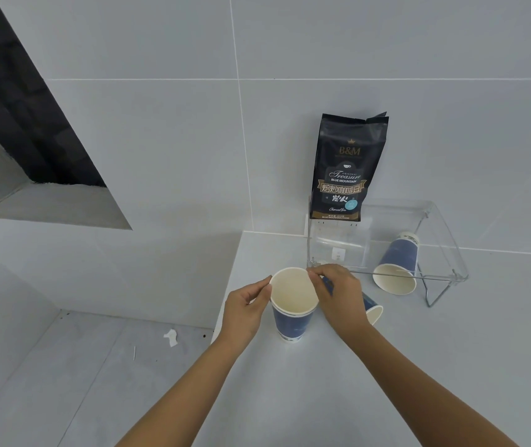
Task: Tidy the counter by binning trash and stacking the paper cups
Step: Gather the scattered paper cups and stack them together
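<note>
A stack of blue paper cups (pixel 291 321) stands upright near the counter's left edge, one cup nested inside another with two rims showing. My left hand (pixel 246 309) pinches the rim on its left side. My right hand (pixel 338 293) pinches the rim on its right side. Behind my right hand a second blue cup (pixel 372 312) lies on its side, mostly hidden. A third blue cup (pixel 396 266) lies tilted under the clear shelf, mouth toward me.
A clear acrylic shelf (pixel 445 240) stands at the back by the wall, with a black coffee bean bag (pixel 345 169) upright on it. The counter (pixel 419 366) ends at left; on the floor below lie a scrap of white paper (pixel 170 337) and a thin stick (pixel 134 353).
</note>
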